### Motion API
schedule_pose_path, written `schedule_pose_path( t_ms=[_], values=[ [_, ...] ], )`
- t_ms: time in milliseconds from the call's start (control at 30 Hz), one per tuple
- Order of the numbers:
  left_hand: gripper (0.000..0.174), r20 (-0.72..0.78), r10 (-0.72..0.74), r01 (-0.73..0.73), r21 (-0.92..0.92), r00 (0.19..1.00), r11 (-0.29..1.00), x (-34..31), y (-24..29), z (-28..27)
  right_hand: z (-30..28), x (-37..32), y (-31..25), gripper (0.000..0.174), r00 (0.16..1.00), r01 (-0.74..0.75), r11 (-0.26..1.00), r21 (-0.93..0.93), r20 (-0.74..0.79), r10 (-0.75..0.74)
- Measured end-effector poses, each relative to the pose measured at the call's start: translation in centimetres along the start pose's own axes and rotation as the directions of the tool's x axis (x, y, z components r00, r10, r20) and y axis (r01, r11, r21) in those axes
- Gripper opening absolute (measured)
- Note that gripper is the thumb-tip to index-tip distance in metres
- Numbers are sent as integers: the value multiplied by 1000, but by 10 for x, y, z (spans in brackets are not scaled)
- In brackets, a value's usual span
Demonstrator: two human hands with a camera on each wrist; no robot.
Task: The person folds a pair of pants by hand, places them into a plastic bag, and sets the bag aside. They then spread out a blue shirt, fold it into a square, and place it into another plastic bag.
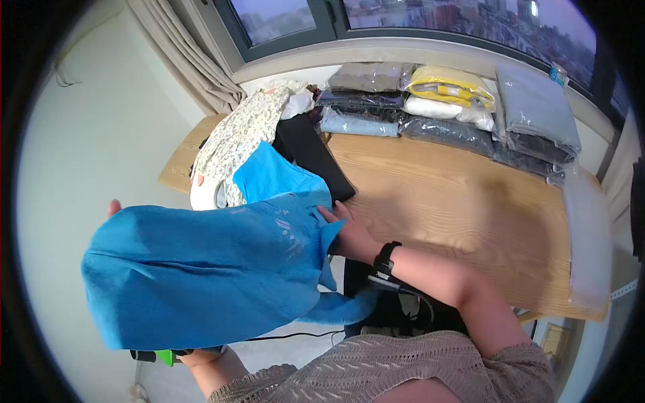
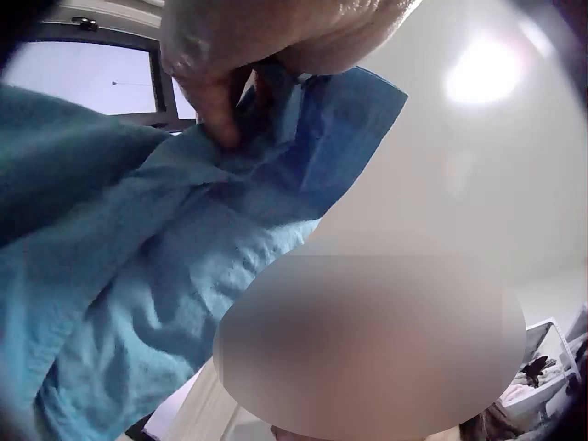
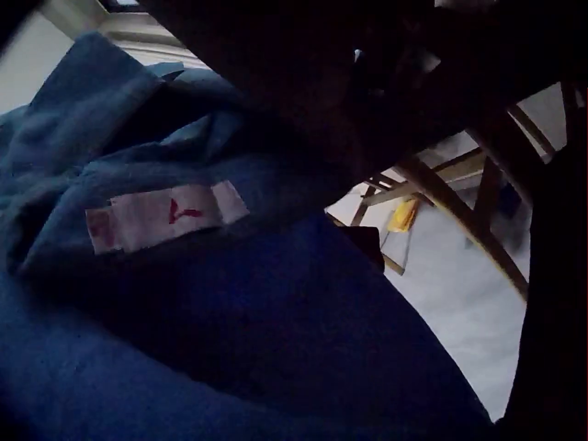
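Observation:
A blue cloth garment (image 1: 201,269) is spread between both hands, its broad part draped over the left forearm and some pale printed marks near the right end. My left hand (image 2: 266,37) grips a folded edge of the garment (image 2: 184,239) in the left wrist view; the head view shows only a fingertip past the cloth. At the other end my right hand (image 1: 355,235) pinches the garment's edge. Inside the garment (image 3: 230,312), a white label (image 3: 170,219) with a red mark shows in the dark right wrist view.
Behind lies a pile with a floral cloth (image 1: 235,141), a black garment (image 1: 312,154) and a bright blue piece (image 1: 275,171). Clear-bagged folded clothes (image 1: 450,87) line the back of the wooden table (image 1: 457,201) under the window. A translucent plastic sheet (image 1: 590,235) hangs at the right edge.

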State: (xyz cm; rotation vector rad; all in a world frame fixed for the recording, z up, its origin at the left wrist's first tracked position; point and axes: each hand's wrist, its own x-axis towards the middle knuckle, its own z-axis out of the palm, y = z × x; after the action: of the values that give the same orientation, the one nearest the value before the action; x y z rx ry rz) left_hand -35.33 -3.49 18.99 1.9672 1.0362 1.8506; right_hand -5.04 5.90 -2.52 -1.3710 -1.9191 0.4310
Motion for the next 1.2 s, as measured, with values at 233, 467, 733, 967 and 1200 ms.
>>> schedule_pose_path(
  t_ms=[233,467,733,967,1200],
  values=[
    [53,-55,318,-199,676,947,710,12,-35,-87,-21,12,-7,39,993,97,983,158,50,-106],
    [58,222,-203,296,-582,954,758,132,-35,-95,-126,-11,-49,16,925,56,437,898,-212,315],
    [50,100,-189,212,-345,977,914,231,-90,-94,-195,-74,-136,77,993,88,604,792,-25,-112],
    [30,333,-73,225,-444,940,867,316,-35,115,-239,-130,-129,83,994,-42,782,622,104,-29],
    [31,344,159,-47,-311,926,949,309,-107,457,-291,-230,-53,36,857,-237,900,365,-358,371]
  ],
)
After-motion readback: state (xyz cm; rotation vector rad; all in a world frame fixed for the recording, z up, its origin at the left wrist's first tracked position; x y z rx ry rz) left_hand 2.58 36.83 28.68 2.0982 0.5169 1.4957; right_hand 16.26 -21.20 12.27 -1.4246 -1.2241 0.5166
